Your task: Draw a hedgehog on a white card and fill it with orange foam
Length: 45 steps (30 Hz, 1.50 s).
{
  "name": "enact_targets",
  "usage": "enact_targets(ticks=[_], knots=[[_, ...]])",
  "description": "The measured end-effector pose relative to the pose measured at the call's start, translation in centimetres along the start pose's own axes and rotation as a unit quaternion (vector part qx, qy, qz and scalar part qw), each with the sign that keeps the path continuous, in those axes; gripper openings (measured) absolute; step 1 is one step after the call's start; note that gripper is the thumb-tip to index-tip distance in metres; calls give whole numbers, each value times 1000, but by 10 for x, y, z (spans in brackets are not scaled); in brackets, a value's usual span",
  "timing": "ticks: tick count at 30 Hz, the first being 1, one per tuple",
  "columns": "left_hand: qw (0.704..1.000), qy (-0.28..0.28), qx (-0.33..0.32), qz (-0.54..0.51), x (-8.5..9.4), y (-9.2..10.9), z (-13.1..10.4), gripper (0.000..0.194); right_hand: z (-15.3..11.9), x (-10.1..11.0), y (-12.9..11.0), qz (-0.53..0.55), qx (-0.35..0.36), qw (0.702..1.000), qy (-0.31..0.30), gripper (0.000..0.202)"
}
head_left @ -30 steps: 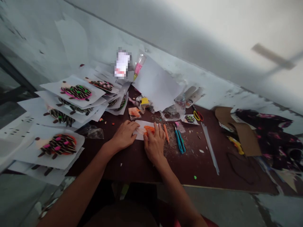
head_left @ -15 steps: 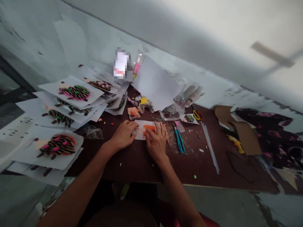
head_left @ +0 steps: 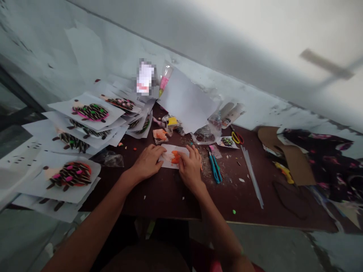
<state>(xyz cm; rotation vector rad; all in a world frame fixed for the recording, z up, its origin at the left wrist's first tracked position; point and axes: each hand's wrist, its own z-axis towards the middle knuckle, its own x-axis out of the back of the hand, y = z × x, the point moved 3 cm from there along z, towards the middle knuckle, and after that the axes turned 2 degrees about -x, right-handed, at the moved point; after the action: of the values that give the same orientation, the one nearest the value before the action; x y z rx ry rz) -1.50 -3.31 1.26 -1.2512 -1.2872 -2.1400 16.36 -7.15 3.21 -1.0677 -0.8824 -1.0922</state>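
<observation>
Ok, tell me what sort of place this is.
Probably a craft workspace: hedgehog-like figures on stacked paper sheets, plus scissors and a teal-handled tool on a dark table.

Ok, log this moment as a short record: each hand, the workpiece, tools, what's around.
Left hand: fingertips at the left end of the white card
Right hand: fingers by the orange patch; exact grip unclear
Workpiece: card with peach and orange areas, partly covered by the hands
Tools: blue-handled tool right of the right hand; scissors beyond
Left side: hedgehog sheets, overlapping
</observation>
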Motion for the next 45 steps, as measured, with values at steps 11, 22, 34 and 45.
enact_targets(ticks=[11,22,34,45], knots=[[998,-28,-25,59,0,7,6,55,26,2,14,-28,81,990,-115,38],[998,-45,-37,18,-6,2,13,65,31,-2,18,10,110,985,-133,38],[999,-32,-36,19,-6,4,13,67,39,-2,13,2,165,976,-143,27],[999,-20,-37,24,-7,6,13,67,37,-3,24,46,133,986,-87,35]])
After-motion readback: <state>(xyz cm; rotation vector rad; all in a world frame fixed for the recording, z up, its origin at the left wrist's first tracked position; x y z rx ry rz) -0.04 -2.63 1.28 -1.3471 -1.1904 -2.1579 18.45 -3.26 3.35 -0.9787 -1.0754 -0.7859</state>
